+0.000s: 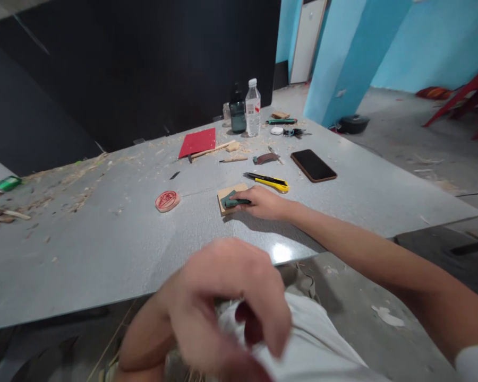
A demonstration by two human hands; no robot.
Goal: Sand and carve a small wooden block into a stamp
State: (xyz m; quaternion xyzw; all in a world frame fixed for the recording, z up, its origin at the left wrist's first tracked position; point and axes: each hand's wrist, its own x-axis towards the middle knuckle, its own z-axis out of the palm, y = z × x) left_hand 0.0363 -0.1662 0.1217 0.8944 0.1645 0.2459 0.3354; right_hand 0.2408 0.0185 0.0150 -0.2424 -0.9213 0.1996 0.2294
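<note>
My right hand (pixel 263 203) reaches across the grey table (pixel 115 249) and pinches a small dark green piece (pixel 233 201) lying on a flat wooden block (pixel 228 195). My left hand (pixel 227 297) hovers close to the camera below the table's near edge; it is blurred, with the fingers curled down, and I cannot make out anything in it. A round carved wooden stamp with red markings (pixel 167 201) lies left of the block. A yellow utility knife (pixel 267 181) lies just behind my right hand.
Further back lie a phone (pixel 313 165), a red sheet (pixel 198 142), a small mallet (pixel 211 151), a wooden-handled tool (pixel 233 158), a dark bottle (pixel 237 110) and a clear water bottle (pixel 253 107). Wood shavings are scattered on the left. Red chairs (pixel 468 93) stand at the right.
</note>
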